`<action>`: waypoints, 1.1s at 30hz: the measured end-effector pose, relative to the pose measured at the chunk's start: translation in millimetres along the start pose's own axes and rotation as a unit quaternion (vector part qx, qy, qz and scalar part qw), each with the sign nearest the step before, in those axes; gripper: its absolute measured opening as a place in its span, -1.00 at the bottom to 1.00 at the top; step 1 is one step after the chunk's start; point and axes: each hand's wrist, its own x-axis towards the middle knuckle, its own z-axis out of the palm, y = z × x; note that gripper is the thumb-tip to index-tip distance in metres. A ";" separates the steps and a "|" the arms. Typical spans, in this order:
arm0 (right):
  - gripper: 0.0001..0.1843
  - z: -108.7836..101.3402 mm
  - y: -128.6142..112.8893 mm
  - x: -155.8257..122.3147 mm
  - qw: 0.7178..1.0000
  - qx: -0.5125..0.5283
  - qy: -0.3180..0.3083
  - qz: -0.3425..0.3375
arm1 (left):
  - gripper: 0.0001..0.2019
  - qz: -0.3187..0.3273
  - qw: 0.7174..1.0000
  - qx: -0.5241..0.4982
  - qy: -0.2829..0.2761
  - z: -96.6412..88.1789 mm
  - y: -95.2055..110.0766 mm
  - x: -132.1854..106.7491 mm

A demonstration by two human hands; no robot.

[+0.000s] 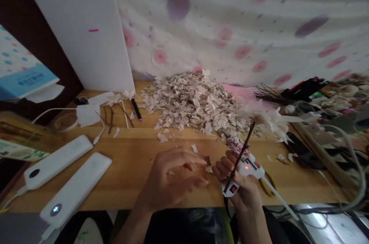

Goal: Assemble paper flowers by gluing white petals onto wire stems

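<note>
My right hand (240, 184) is closed around a white hot glue gun (245, 165) with a red light, and also holds a thin brown twig (240, 157) topped with a pale petal flower (269, 119). My left hand (173, 180) hovers over the wooden table (129, 159), its fingers curled and pinching a small pale flake (208, 167) near the glue gun's nozzle. A large heap of pale dried flakes (193, 101) lies just behind both hands.
Two white power banks (69, 182) lie at the left with cables. A black pen (136, 109), twigs and paper scraps sit at the back left. A power strip (323, 147), cables and clutter crowd the right. A spotted cloth (245, 24) hangs behind.
</note>
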 end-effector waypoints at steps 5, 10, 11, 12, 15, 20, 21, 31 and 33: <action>-0.41 -3.3 0.3 -1.6 1.000 -0.005 0.012 -0.010 | -0.80 -0.012 0.999 0.021 0.022 3.4 2.2 -1.8; -0.41 2.3 -1.3 -3.6 1.000 -0.009 0.014 -0.015 | -0.60 -0.012 0.999 0.043 0.002 3.5 4.3 -3.8; -0.41 4.8 -1.7 -3.6 1.000 -0.007 0.013 -0.015 | -0.56 -0.009 0.999 0.048 -0.001 3.7 4.5 -4.5; -0.40 7.4 -2.1 -3.5 1.000 -0.005 0.010 -0.014 | -0.53 -0.004 0.999 0.049 -0.003 4.0 4.5 -5.3; -0.40 13.1 -2.2 -2.7 1.000 0.001 -0.002 -0.008 | -0.44 0.005 1.000 0.016 -0.009 5.5 3.7 -7.4; -0.40 9.1 -1.7 -3.4 1.000 0.010 -0.019 0.002 | -0.58 -0.005 0.999 -0.023 -0.033 1.7 2.5 -7.3; -0.41 7.3 -2.0 -3.8 1.000 0.012 -0.021 0.004 | -0.65 -0.005 0.999 -0.017 -0.035 -0.2 1.7 -7.1; -0.41 7.8 1.2 -0.7 1.000 -0.004 -0.014 0.000 | -0.89 0.027 0.984 -0.089 0.151 -5.2 -16.3 -2.6; -0.40 7.4 2.4 -0.6 1.000 -0.007 -0.004 -0.003 | -0.73 0.010 0.959 -0.233 0.159 -1.1 -11.0 4.3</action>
